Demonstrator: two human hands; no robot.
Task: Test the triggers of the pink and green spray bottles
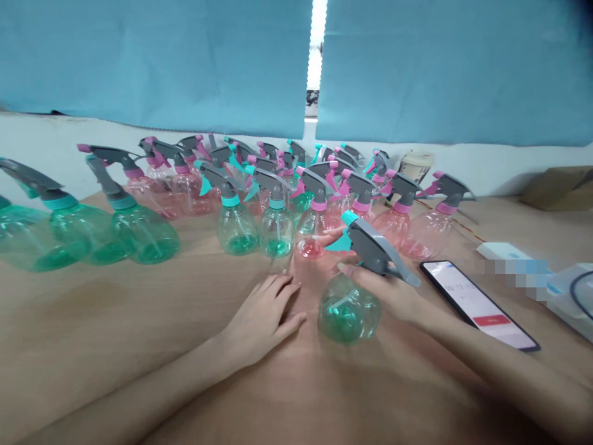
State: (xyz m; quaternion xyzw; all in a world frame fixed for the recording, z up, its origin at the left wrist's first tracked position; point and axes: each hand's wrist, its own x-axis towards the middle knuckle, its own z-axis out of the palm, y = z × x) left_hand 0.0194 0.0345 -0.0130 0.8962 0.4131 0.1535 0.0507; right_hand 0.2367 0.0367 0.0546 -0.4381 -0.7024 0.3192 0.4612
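My right hand [382,287] is closed round the neck of a green spray bottle [348,312] with a grey and teal trigger head. This bottle leans, its head toward the right of its base. My left hand [264,315] lies on the wooden table with fingers stretched out, holding nothing. Just beyond the hands stand a clear pink spray bottle [311,232] and two green spray bottles, a nearer-centre one [277,232] and one to its left [238,228]. Some fingers of my right hand are partly hidden behind the trigger head.
Several green bottles [146,238] stand at the left, and many pink and green ones crowd the back. A pink bottle [428,235] ends the row at right. A phone [482,306] lies right of my hand. Behind it are a paper cup [417,164] and a cardboard box [560,185].
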